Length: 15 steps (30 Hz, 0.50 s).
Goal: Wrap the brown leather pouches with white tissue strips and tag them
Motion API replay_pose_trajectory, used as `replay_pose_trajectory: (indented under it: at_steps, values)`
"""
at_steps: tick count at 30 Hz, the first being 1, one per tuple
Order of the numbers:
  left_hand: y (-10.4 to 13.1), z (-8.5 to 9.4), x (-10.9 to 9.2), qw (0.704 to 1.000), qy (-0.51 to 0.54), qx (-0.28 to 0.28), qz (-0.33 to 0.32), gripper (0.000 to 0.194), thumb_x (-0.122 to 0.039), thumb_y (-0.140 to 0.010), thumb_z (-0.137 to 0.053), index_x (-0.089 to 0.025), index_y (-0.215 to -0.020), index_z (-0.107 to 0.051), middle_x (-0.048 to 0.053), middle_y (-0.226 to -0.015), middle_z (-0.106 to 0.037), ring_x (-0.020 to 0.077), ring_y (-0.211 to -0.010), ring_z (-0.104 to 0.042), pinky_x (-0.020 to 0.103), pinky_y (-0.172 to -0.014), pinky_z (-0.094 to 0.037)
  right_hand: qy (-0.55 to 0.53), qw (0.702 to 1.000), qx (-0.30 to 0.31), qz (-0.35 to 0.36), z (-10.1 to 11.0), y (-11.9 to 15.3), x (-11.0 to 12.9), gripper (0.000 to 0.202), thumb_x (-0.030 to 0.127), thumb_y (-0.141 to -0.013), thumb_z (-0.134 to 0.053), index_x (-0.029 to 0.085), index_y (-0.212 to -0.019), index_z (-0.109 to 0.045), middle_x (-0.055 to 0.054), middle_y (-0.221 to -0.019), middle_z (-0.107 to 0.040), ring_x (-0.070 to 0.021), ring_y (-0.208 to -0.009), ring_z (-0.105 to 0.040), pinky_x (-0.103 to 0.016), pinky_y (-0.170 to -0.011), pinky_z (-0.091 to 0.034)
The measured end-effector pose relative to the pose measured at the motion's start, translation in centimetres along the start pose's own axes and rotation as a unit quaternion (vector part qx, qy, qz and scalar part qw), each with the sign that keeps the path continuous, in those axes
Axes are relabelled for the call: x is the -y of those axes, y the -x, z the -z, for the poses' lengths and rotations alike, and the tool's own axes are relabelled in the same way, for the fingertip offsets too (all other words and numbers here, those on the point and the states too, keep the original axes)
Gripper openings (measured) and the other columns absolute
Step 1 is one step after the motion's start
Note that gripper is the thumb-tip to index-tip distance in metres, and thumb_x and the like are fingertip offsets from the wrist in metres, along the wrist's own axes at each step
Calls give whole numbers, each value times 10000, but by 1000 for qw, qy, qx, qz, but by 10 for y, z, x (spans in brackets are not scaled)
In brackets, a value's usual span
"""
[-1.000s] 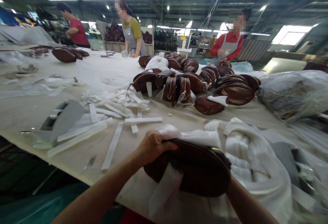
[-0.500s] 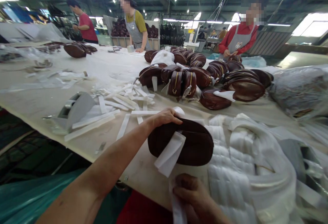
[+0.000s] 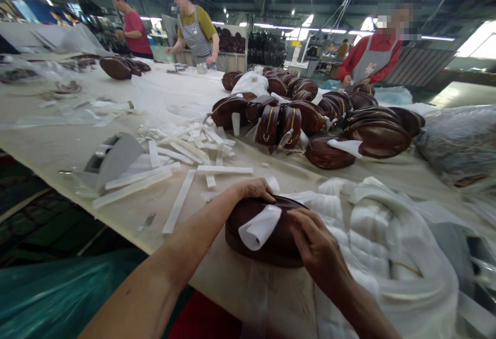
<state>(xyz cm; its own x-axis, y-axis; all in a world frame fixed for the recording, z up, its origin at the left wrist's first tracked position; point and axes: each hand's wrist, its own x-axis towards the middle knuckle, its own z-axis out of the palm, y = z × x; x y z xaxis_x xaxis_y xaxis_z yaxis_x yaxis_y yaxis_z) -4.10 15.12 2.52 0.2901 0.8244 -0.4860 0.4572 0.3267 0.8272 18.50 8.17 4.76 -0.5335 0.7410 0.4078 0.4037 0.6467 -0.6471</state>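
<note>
A dark brown oval leather bag (image 3: 267,253) stands in front of me on the table edge, tilted back. My left hand (image 3: 256,189) is closed over its upper left rim, thumb on the front. My right hand (image 3: 320,241) is closed on its right side, the fingers against the front face. Between the hands, a curled white foam strip (image 3: 258,230) sticks out from the bag's front. Another roll of white material (image 3: 272,184) shows just behind the left hand. A thin translucent strip (image 3: 256,287) lies below the bag.
Loose white strips (image 3: 180,199) and a grey tape dispenser (image 3: 118,166) lie to the left. Several brown bags (image 3: 329,151) are heaped farther back. White foam wrap (image 3: 351,246) covers the right side. Co-workers (image 3: 197,31) stand across the table (image 3: 155,246).
My right hand has risen from below, leaving the translucent strip, and now grips the bag's right side. The bag has dropped lower and tilted back; its white strip has curled up.
</note>
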Motion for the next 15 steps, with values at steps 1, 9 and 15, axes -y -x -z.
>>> replay_pose_trajectory:
  at_steps: [1, 9, 15]
  values:
    - [0, 0, 0, 1000, -1, 0, -3, 266, -357, -583, -741, -132, -725, -728, -43, -522, -551, 96, -536, -456, 196, -544, -346, -5, 1000, 23, 8, -4, -15, -6, 285, 207, -861, -431, 222, -1079, -615, -100, -1135, -611, -224, -1057, -569, -371, -922, -448]
    - [-8, -2, 9, 999, 9, -15, -28, 221, -246, -596, -710, -154, -796, -723, -57, -582, -571, 90, -564, -464, 186, -579, -359, -102, 946, 96, -294, -36, -105, -62, 222, 292, -610, -690, 140, -770, -664, -64, -698, -628, -259, -836, -596, -375, -775, -455]
    - [-15, -1, 15, 999, 4, -30, -37, 133, -229, -568, -708, -119, -626, -661, -51, -513, -503, 87, -506, -422, 202, -524, -336, -238, 892, 157, -351, -54, -118, -72, 233, 334, -508, -698, 159, -629, -602, 9, -522, -576, -124, -508, -515, -262, -525, -409]
